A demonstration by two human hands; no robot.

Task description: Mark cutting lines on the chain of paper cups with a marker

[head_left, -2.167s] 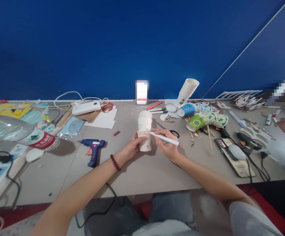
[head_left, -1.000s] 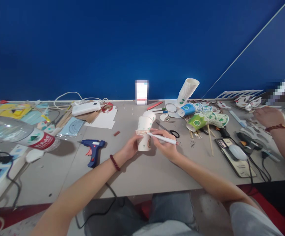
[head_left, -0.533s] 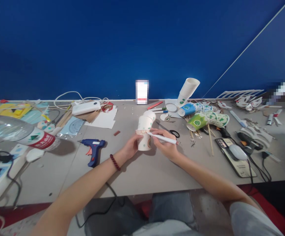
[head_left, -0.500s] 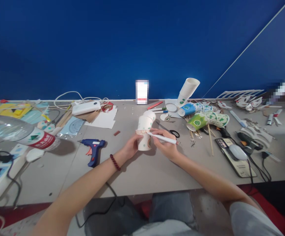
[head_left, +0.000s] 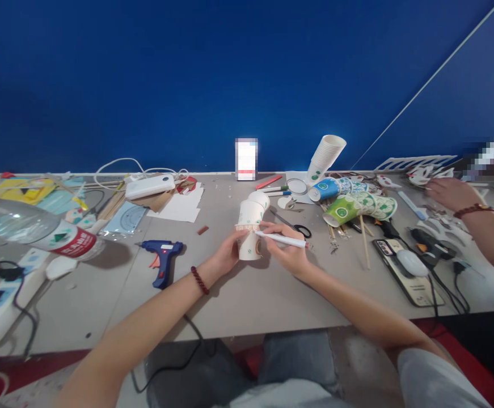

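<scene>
My left hand (head_left: 228, 250) is closed on the left side of a patterned paper cup (head_left: 250, 248), the lowest of several joined paper cups that bend up and to the right. An orange scallop pattern runs along its upper edge, with a brown ring low on its right side. My right hand (head_left: 288, 250) pinches a white marker pen (head_left: 286, 239) like a writing tool. The pen's tip meets the cup near the patterned band; whether it leaves a mark is too small to tell. A dark bead bracelet (head_left: 199, 280) circles my left wrist.
A blue glue gun (head_left: 160, 258) lies left of the cups, beyond it a large water bottle (head_left: 42, 229). To the right are scissors (head_left: 303, 230), joined green cups (head_left: 357, 208), a leaning cup stack (head_left: 325, 158) and a phone (head_left: 404, 272). A co-worker's hand (head_left: 453, 195) reaches in at far right.
The joined cups have turned in my left hand, their upper end swinging rightward and a brown ring coming into view. My pen shifted slightly left. The co-worker's hand moved out of view, then back.
</scene>
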